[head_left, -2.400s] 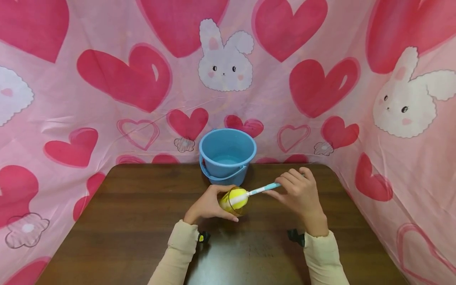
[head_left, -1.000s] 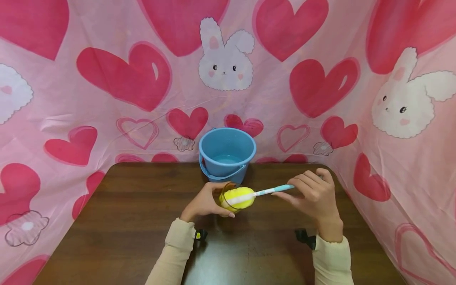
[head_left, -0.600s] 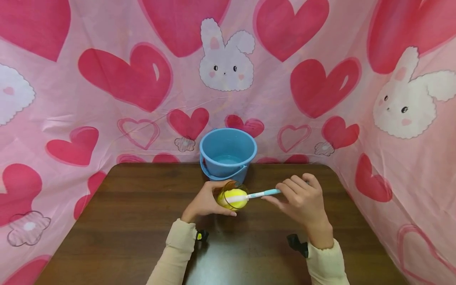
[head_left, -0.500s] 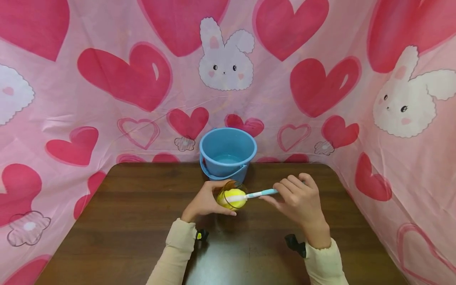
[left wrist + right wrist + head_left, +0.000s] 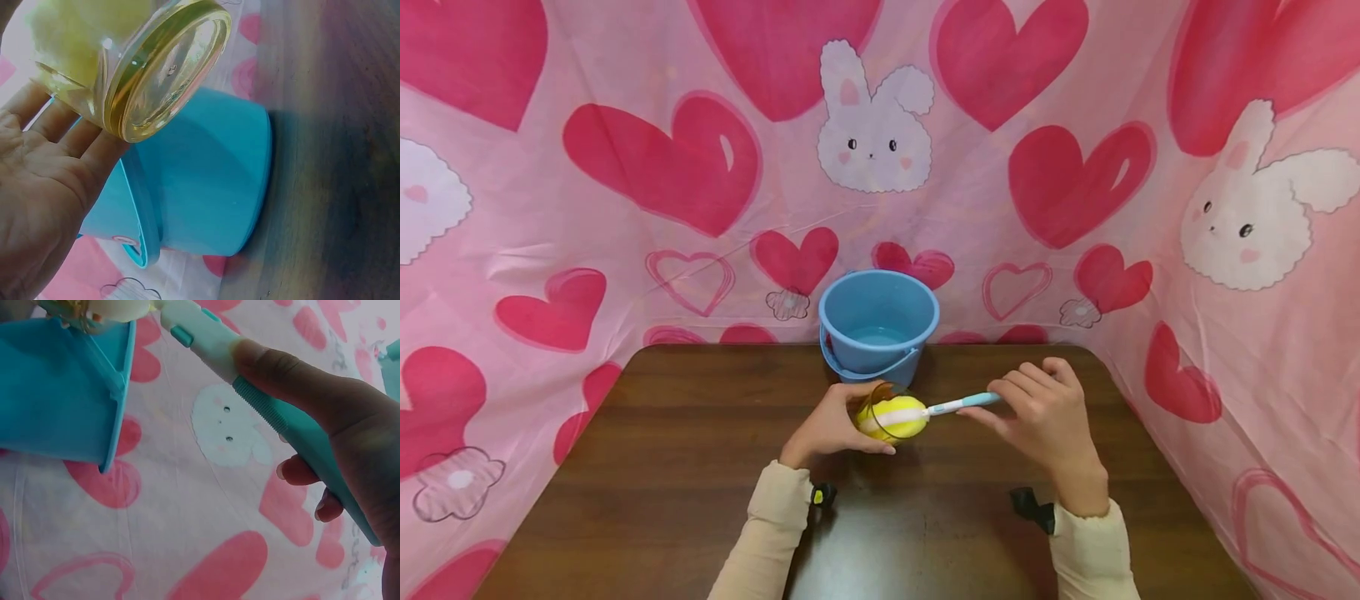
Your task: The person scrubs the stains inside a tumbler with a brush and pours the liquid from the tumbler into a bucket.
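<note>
My left hand [image 5: 829,427] grips a clear amber glass [image 5: 169,75], tilted so its mouth faces right, above the table. In the left wrist view its thick base shows, with the fingers behind its side. A cup brush [image 5: 955,406] with a white and teal handle is held in my right hand [image 5: 1037,408], thumb along the handle and fingers curled round it. Its yellow sponge head [image 5: 912,418] with a white middle strip sits partly inside the glass and sticks out of the mouth. The right wrist view shows the ribbed teal handle [image 5: 300,437] in the grasp.
A light blue bucket [image 5: 880,358] with its handle hanging down stands just beyond the glass, with what looks like water at its bottom. The dark wooden table [image 5: 700,433] meets pink heart-and-rabbit cloth [image 5: 970,200] at the back and sides.
My right hand has drawn the brush out, pushed it deeper into the glass, and now drawn it slightly right again, so more sponge shows. The left hand and glass stay nearly in place.
</note>
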Demonstrator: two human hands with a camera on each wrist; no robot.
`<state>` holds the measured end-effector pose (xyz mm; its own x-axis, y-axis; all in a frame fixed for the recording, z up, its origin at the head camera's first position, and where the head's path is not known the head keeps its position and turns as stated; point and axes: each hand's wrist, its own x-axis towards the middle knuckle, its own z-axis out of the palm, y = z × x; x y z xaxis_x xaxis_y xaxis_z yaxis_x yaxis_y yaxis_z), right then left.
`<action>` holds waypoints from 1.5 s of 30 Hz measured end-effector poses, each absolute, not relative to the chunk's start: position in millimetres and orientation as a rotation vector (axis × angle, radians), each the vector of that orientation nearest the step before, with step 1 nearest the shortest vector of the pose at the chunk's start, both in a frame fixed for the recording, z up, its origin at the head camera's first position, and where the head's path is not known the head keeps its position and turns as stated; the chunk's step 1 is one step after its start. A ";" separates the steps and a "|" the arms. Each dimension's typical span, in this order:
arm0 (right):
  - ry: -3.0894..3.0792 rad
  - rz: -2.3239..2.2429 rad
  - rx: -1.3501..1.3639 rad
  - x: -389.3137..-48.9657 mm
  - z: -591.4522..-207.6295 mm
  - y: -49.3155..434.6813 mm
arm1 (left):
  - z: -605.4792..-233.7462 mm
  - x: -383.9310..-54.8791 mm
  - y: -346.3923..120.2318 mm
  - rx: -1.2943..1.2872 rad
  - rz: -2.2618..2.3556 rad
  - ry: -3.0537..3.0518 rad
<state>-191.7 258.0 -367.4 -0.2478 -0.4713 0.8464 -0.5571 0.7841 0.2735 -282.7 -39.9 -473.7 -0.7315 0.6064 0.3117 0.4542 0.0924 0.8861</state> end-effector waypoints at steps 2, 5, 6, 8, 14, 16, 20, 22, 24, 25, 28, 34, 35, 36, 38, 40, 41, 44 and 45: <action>-1.881 0.113 0.766 -191.5 -365.9 261.8 | -473.8 -282.8 -39.6 1.087 1.701 2.231; -1.866 0.137 0.753 -191.5 -364.4 266.5 | -474.7 -283.4 -39.3 1.093 1.675 2.254; -1.864 0.143 0.751 -191.6 -364.1 267.7 | -475.3 -283.6 -39.1 1.093 1.663 2.261; -1.860 0.154 0.746 -192.1 -363.8 269.5 | -475.8 -283.5 -38.1 1.102 1.632 2.273; -1.867 0.184 0.707 -191.9 -364.0 276.3 | -474.8 -281.0 -34.7 1.113 1.552 2.292; -1.887 0.191 0.690 -190.3 -363.2 279.1 | -474.4 -280.5 -34.0 1.109 1.542 2.294; -1.921 0.201 0.660 -187.7 -361.3 282.8 | -473.8 -280.5 -33.1 1.127 1.543 2.291; -1.926 0.210 0.650 -187.6 -361.3 283.0 | -473.2 -280.4 -32.7 1.135 1.555 2.287; -1.935 0.223 0.641 -188.2 -362.5 282.2 | -472.9 -280.0 -32.6 1.143 1.567 2.288; -1.945 0.229 0.632 -188.7 -363.4 281.4 | -472.4 -279.6 -32.5 1.146 1.572 2.287; -2.013 0.256 0.582 -190.4 -366.4 279.4 | -470.9 -278.7 -32.1 1.170 1.602 2.275; -2.183 0.284 0.476 -197.1 -373.9 276.9 | -469.5 -277.2 -30.7 1.204 1.654 2.285; -2.198 0.278 0.467 -197.9 -375.0 276.6 | -469.9 -277.1 -30.5 1.208 1.665 2.290; -2.210 0.274 0.462 -198.3 -375.9 276.5 | -470.3 -277.2 -30.5 1.210 1.681 2.295; -2.219 0.263 0.458 -198.8 -377.0 276.5 | -471.1 -277.6 -30.4 1.215 1.716 2.304; -2.220 0.249 0.476 -198.7 -376.7 275.9 | -472.1 -278.6 -30.2 1.225 1.751 2.312; -2.220 0.238 0.493 -198.7 -376.5 275.3 | -472.5 -279.0 -30.1 1.223 1.765 2.317; -2.223 0.203 0.557 -198.6 -375.6 271.7 | -473.8 -280.0 -30.2 1.213 1.773 2.329; -2.232 0.190 0.572 -198.2 -375.4 270.3 | -474.7 -280.3 -30.2 1.206 1.770 2.332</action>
